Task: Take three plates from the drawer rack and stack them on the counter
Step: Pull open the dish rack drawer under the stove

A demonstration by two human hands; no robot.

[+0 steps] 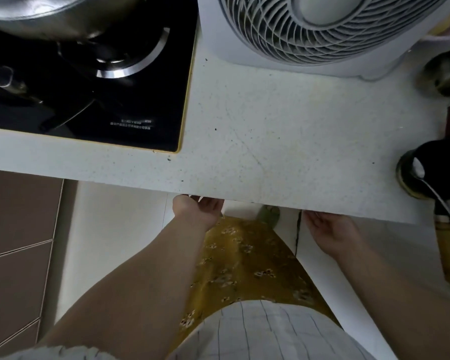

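Both hands reach under the counter [270, 141] edge, likely for the drawer below. Left hand [196, 210] and right hand [330, 232] have fingertips hidden; their spread cannot be told.

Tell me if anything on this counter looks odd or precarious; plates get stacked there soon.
One thing stands out: a knife near the right end lies with its wooden handle jutting out past the counter front edge, where an arm could knock it. A dark bowl with a spoon sits over it. Nothing looks spilled.
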